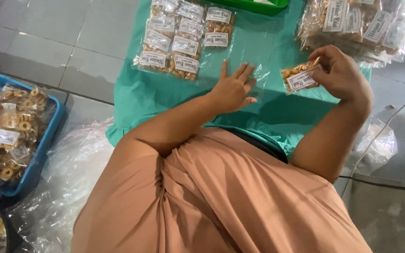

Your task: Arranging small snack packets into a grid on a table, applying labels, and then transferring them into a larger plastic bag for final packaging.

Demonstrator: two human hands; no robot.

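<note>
A blue tray [48, 140] (ring-shaped snacks inside) sits on grey floor tiles [71, 42].

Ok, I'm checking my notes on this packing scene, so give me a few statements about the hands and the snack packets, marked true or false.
1. The right hand holds a small snack packet. True.
2. The left hand grips a packet. False: it lies open on the clear plastic over the green cloth.
3. Labelled packets lie in rows on the cloth. True.
4. The blue tray is empty. False: it holds bags of ring-shaped snacks.
</note>
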